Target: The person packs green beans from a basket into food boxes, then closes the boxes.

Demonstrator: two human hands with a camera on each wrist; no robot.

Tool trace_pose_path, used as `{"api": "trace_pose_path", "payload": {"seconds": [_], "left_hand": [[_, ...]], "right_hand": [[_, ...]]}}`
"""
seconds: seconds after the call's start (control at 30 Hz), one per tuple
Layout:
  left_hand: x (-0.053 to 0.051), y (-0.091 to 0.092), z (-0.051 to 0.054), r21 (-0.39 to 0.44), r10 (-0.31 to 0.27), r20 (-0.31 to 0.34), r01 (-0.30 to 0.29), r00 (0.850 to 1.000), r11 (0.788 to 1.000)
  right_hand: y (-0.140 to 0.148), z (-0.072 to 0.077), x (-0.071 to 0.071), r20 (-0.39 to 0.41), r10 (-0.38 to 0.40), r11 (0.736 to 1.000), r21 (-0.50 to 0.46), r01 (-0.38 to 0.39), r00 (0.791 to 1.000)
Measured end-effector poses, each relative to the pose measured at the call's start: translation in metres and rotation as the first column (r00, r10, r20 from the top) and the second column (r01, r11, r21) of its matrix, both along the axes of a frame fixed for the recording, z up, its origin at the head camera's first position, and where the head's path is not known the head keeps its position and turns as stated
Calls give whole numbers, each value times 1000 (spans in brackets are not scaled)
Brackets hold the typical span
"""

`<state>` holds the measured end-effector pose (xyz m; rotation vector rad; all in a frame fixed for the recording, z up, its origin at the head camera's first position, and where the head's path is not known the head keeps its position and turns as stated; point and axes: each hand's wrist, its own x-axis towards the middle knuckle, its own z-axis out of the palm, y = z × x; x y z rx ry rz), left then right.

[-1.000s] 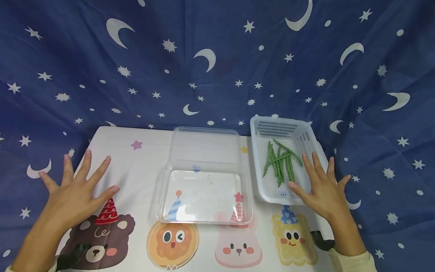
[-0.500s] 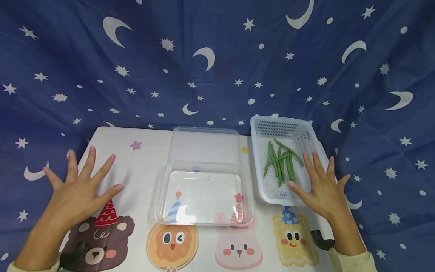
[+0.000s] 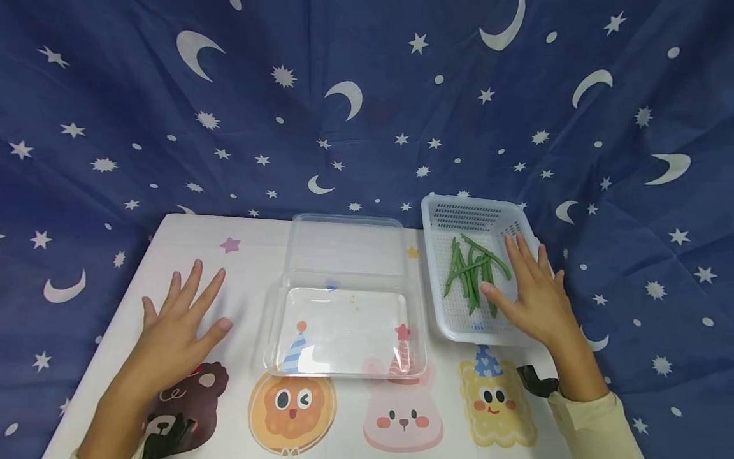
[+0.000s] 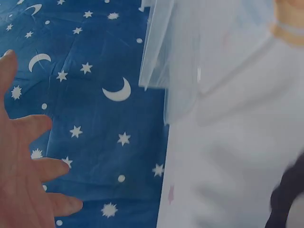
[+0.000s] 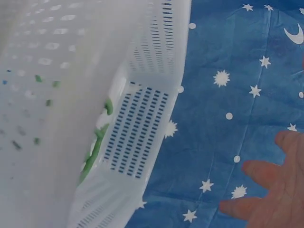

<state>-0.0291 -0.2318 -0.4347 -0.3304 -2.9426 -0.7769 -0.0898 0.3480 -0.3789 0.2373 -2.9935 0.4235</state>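
Observation:
My left hand (image 3: 178, 328), fingers spread and holding nothing, hovers over the table's left part. It is apart from the clear plastic box (image 3: 344, 338), whose lid (image 3: 345, 245) is hinged back behind it. Over the right side of the white perforated basket (image 3: 453, 328) is my right hand (image 3: 536, 303), its fingers also spread. Several green beans (image 3: 473, 280) lie in the basket, left of that hand's thumb. In the right wrist view the basket wall (image 5: 137, 128) hides most of the beans. The left wrist view shows an edge of the clear box (image 4: 183, 71).
A white tablecloth (image 3: 246, 274) with cartoon animals covers the table. Behind it and at both sides hangs a dark blue cloth (image 3: 378, 159) with moons and stars. The basket stands at the table's right edge.
My left hand has moved right, inward over the table. The right hand has shifted slightly forward and left, further over the basket. The box, basket and beans stay in place.

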Motion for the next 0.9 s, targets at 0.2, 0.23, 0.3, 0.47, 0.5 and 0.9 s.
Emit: {"api": "trace_pose_path", "payload": {"seconds": [0.2, 0.23, 0.3, 0.47, 0.5, 0.9], "left_hand": [[-2, 24, -9, 245, -23, 13, 19, 1000, 969], [-2, 28, -11, 284, -24, 10, 20, 1000, 959], [-3, 35, -15, 349, -16, 6, 13, 1000, 937], [-4, 47, -25, 439, 53, 24, -58, 998, 896], [-4, 50, -27, 456, 67, 40, -78, 997, 886], [-7, 77, -58, 601, 137, 260, -271, 956, 752]], "right_hand": [[0, 6, -25, 57, 64, 987, -149, -54, 996], [1, 7, -30, 65, 70, 983, -176, -57, 995], [3, 7, -38, 72, 78, 975, -216, -60, 994], [9, 7, -56, 111, 21, 959, -282, 11, 994], [9, 7, -59, 129, 4, 954, -297, 35, 992], [15, -24, -106, 383, -97, 742, -587, 324, 918]]}}
